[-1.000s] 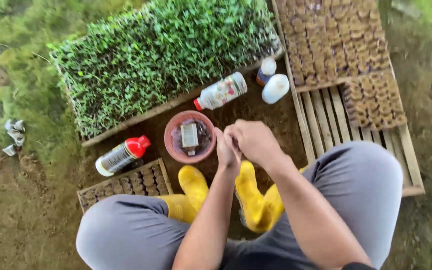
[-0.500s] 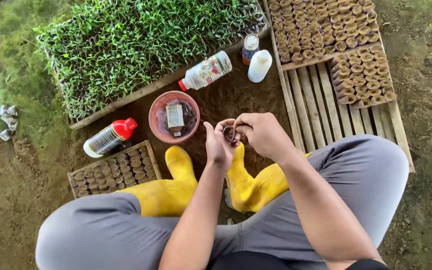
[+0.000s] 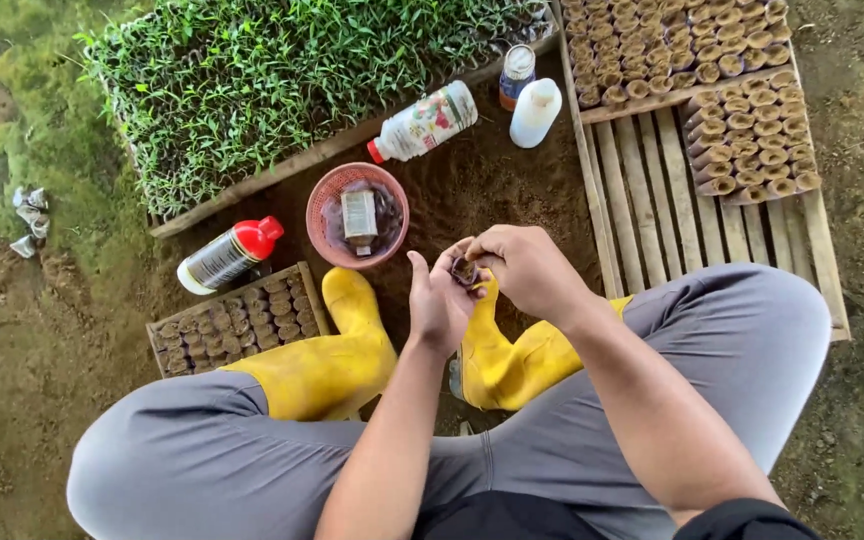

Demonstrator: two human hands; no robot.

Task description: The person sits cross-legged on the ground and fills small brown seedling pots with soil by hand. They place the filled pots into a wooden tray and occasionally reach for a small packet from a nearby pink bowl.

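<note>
The left hand [image 3: 439,300] and right hand [image 3: 524,268] meet above the yellow boots [image 3: 352,350], fingers curled shut around a small dark soil pot [image 3: 464,270] pinched between them. It looks loosely held, so it could crumble or drop onto the soil. Beyond sit the pink basket [image 3: 323,196], a red-capped bottle [image 3: 229,256] and the seedling tray [image 3: 282,80].

I am squatting outdoors in a plant nursery, on bare soil [image 3: 512,190] edged with moss. A dense bed of green seedlings [image 3: 282,70] is growing ahead of me, and small soil-filled pots [image 3: 692,50] are sitting in rows on a slatted wooden pallet [image 3: 652,210], with bottles [image 3: 424,122] lying nearby.
</note>
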